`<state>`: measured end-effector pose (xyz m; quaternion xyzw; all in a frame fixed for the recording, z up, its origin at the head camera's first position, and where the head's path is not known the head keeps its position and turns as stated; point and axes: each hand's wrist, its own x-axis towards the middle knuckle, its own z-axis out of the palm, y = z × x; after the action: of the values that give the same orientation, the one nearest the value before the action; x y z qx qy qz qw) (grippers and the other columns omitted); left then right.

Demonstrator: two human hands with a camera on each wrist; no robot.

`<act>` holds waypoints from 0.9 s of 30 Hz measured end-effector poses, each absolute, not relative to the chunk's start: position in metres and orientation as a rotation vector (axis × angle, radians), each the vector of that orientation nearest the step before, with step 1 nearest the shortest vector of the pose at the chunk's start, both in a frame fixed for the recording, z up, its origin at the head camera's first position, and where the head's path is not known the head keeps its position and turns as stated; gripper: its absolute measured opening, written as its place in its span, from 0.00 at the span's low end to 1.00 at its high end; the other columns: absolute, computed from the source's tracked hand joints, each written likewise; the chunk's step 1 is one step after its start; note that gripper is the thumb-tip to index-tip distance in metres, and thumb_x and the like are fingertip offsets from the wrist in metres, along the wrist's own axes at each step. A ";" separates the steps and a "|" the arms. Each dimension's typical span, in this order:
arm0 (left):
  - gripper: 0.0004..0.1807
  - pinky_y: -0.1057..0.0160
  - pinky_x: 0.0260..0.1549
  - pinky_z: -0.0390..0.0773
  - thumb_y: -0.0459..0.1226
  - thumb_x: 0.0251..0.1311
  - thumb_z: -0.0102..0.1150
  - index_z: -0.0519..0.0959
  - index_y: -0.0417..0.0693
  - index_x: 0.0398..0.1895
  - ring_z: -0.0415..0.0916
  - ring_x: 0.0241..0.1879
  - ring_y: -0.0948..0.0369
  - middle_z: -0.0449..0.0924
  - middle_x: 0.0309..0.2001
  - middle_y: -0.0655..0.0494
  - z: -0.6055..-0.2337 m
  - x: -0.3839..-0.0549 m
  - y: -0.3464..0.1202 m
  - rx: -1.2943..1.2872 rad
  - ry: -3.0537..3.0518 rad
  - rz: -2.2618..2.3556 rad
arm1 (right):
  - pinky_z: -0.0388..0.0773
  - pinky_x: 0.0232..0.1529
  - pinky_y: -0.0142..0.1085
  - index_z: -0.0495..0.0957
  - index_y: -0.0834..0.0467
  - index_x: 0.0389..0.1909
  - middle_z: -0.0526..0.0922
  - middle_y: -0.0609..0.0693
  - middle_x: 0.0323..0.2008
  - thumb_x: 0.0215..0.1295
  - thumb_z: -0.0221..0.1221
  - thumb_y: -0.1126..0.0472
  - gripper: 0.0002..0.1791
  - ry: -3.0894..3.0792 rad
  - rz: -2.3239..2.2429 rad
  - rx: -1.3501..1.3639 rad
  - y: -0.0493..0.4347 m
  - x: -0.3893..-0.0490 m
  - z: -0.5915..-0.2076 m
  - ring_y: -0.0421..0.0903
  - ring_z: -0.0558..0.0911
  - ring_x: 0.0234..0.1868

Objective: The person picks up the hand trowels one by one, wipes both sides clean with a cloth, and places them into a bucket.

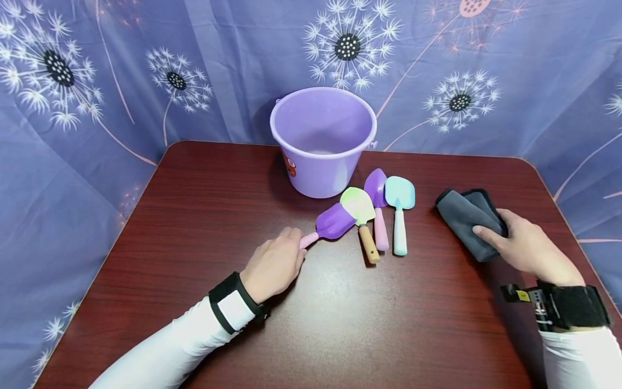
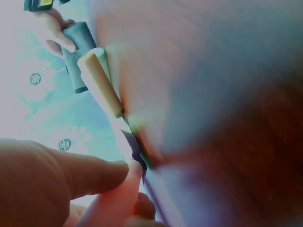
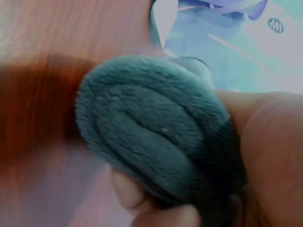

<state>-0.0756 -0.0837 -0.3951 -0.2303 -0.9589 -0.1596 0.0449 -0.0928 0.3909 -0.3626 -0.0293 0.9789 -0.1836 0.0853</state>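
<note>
My left hand [image 1: 274,263] grips the pink handle of a toy shovel [image 1: 335,221] with a purple blade; in the left wrist view the thumb presses along that handle [image 2: 113,201]. The blade's tip overlaps a toy trowel [image 1: 358,205] with a pale green blade and a wooden-look handle. At the right, my right hand [image 1: 532,246] holds a folded dark grey cloth [image 1: 471,221], thumb on top. The right wrist view shows the cloth's rolled layers [image 3: 142,127] end-on, with fingertips curled beneath it.
A purple bucket [image 1: 320,173] stands at the table's back edge. Beside the green trowel lie a purple spade with a pink handle [image 1: 381,229] and a light blue shovel [image 1: 399,194]. Behind the brown table [image 1: 194,216] hangs a blue dandelion-patterned curtain [image 1: 233,70].
</note>
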 end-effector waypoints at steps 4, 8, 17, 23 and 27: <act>0.08 0.58 0.14 0.70 0.39 0.65 0.59 0.71 0.46 0.33 0.71 0.17 0.58 0.66 0.27 0.56 -0.391 -0.076 -0.090 -0.701 -2.898 -0.474 | 0.67 0.45 0.63 0.56 0.72 0.72 0.69 0.75 0.57 0.74 0.50 0.41 0.42 3.010 -0.592 -0.127 0.375 -0.090 -0.352 0.72 0.72 0.53; 0.05 0.59 0.15 0.71 0.38 0.65 0.56 0.73 0.46 0.35 0.70 0.19 0.60 0.66 0.29 0.56 -0.385 -0.076 -0.095 -0.685 -2.871 -0.463 | 0.69 0.39 0.57 0.61 0.64 0.72 0.76 0.66 0.50 0.74 0.52 0.43 0.37 3.101 -0.644 -0.195 0.358 -0.087 -0.337 0.62 0.77 0.44; 0.06 0.60 0.19 0.72 0.36 0.62 0.56 0.76 0.46 0.41 0.68 0.22 0.61 0.68 0.31 0.57 -0.360 -0.079 -0.105 -0.708 -2.749 -0.517 | 0.66 0.39 0.46 0.64 0.50 0.75 0.76 0.55 0.51 0.71 0.60 0.52 0.33 3.266 -0.649 -0.489 0.322 -0.080 -0.307 0.49 0.74 0.42; 0.07 0.61 0.23 0.71 0.37 0.64 0.56 0.77 0.49 0.44 0.66 0.25 0.62 0.68 0.33 0.60 -0.340 -0.082 -0.110 -0.738 -2.710 -0.519 | 0.60 0.39 0.33 0.67 0.44 0.73 0.77 0.47 0.46 0.60 0.68 0.63 0.40 3.362 -0.636 -0.773 0.299 -0.075 -0.284 0.38 0.67 0.39; 0.08 0.62 0.24 0.70 0.36 0.63 0.57 0.77 0.50 0.45 0.66 0.27 0.63 0.68 0.33 0.60 -0.328 -0.085 -0.113 -0.788 -2.669 -0.520 | 0.57 0.41 0.29 0.67 0.50 0.73 0.77 0.49 0.45 0.50 0.72 0.70 0.47 3.362 -0.644 -0.980 0.287 -0.074 -0.272 0.40 0.66 0.40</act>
<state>-0.0845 -0.1127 -0.3282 -0.2749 -0.9314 -0.1815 0.1548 -0.0739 0.2875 -0.2719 -0.2691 0.9236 -0.1770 -0.2078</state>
